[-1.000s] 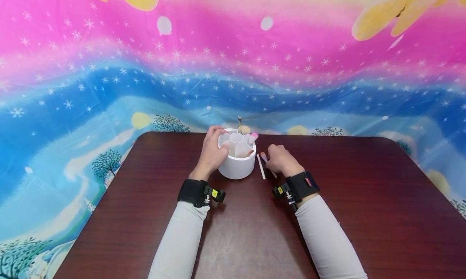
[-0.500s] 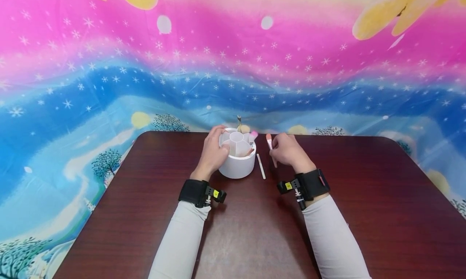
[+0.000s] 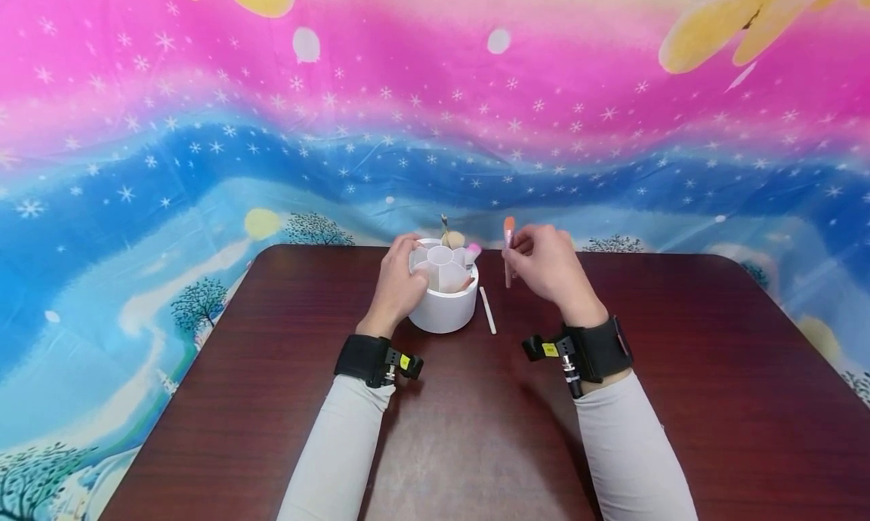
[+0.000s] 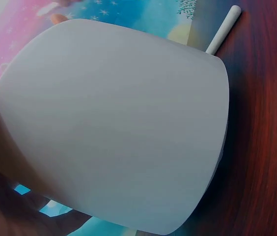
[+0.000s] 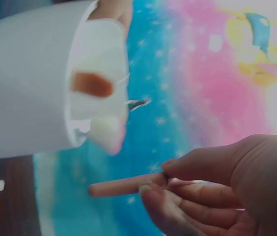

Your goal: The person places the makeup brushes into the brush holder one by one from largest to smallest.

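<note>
My left hand [image 3: 392, 287] grips the side of a white round organizer cup [image 3: 443, 314], thumb at the near rim. Inside it is a flower-shaped divider [image 3: 440, 256]. A pink-tipped brush [image 3: 473, 250], a round cream-coloured head [image 3: 453, 239] and a thin dark-tipped item [image 3: 445, 223] stick out of it; the right wrist view also shows a brown tip [image 5: 93, 84] within. To the right of the cup, my right hand [image 3: 549, 268] pinches a makeup brush [image 3: 509, 232] between thumb and fingers. Its orange bristles point up, and its pinkish handle [image 5: 121, 187] hangs down.
A slim white stick [image 3: 488, 310] lies on the dark wooden table [image 3: 448, 438] just right of the cup. Behind the table's far edge hangs a colourful printed cloth [image 3: 435, 113]. Each wrist wears a black strap with a small camera.
My right hand has picked the makeup brush up off the table, raised it and turned it upright, drifting slightly right and away from me. The left hand and cup stay put.
</note>
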Demonstrator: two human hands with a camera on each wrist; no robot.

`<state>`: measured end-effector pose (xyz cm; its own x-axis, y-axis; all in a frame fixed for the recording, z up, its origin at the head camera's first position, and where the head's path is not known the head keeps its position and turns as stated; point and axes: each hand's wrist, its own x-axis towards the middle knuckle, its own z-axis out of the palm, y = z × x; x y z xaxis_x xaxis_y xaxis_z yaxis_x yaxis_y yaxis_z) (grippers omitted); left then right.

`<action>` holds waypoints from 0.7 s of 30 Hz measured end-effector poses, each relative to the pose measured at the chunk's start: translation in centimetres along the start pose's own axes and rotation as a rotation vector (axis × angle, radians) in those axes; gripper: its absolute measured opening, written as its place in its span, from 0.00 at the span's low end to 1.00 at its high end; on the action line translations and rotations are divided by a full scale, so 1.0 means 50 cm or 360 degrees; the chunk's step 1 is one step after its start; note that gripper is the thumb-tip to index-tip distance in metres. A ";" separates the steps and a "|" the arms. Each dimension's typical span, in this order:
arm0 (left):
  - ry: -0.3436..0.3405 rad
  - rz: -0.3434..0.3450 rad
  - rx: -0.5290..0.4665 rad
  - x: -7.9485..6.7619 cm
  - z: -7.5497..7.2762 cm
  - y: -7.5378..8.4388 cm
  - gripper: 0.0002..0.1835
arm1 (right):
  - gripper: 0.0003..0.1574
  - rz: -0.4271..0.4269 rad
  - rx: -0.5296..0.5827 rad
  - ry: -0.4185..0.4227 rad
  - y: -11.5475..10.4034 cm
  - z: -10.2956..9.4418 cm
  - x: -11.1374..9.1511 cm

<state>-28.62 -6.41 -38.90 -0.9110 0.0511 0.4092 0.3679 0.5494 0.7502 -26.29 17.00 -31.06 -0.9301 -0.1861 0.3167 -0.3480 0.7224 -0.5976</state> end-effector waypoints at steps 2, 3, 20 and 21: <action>0.0004 0.0012 0.0005 0.000 0.000 0.000 0.16 | 0.07 -0.0055 0.0024 0.0068 -0.011 -0.006 -0.003; 0.0006 0.0016 0.0007 0.001 0.000 0.000 0.16 | 0.07 -0.0087 0.0055 0.0088 -0.016 -0.008 -0.005; 0.0016 0.0063 0.0058 0.003 0.001 -0.003 0.17 | 0.08 -0.0269 0.0421 -0.0092 -0.054 0.019 -0.011; 0.0015 0.0070 0.0051 0.003 0.001 -0.003 0.18 | 0.08 -0.0271 0.0416 -0.0091 -0.054 0.020 -0.011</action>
<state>-28.82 -6.46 -38.97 -0.8921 0.0680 0.4467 0.4014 0.5734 0.7142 -24.97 14.48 -30.38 -0.8582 -0.3323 0.3912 -0.5111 0.4831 -0.7109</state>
